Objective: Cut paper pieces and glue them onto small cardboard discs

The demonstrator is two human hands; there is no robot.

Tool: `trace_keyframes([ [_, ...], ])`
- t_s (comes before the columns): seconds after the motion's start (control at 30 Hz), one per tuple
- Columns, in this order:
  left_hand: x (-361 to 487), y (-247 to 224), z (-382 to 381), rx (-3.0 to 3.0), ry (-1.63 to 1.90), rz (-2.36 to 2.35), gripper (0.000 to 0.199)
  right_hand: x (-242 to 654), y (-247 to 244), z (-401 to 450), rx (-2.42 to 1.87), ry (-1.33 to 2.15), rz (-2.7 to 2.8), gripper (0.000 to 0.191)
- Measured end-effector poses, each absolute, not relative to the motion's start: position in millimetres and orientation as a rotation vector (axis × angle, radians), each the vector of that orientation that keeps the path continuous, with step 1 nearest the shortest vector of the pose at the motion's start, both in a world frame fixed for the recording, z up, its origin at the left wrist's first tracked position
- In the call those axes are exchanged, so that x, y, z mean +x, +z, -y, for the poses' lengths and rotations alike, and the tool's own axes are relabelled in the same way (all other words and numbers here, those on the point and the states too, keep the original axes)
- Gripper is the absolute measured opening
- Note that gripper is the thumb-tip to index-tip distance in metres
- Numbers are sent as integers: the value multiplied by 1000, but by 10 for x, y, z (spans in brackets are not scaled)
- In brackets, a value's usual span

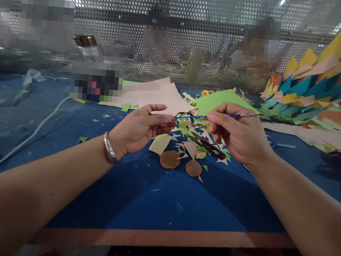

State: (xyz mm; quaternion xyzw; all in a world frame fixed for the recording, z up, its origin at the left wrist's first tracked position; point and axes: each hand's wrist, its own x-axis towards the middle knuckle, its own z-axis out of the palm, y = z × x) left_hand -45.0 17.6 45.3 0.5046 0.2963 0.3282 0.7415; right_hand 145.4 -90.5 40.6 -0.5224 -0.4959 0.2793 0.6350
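A thin blue stick [200,116] is pinched between the thumb and fingers of my right hand [233,130]. It resembles a slim brush, though its kind is not clear. Its left tip reaches the fingertips of my left hand [146,127], which are drawn together; whatever they hold is too small to make out. Below the hands lie two round brown cardboard discs [170,159]. Dark red-handled scissors [209,146] rest among green, yellow and pale paper scraps [185,125].
Pale paper sheets [154,92] and a green sheet [221,102] lie behind the hands. On the right stands a layered, spiky paper piece [310,85]. A white cable [43,121] crosses the blue table [163,207] at left. A perforated metal screen [185,37] closes off the back.
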Motion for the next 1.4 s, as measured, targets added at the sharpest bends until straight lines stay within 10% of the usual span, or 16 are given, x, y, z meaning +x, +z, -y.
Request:
trace_keyframes([
  [1.4,-434,410,-140,1211,803,-607,37,1447,373,887,-1216,626,1162,17],
])
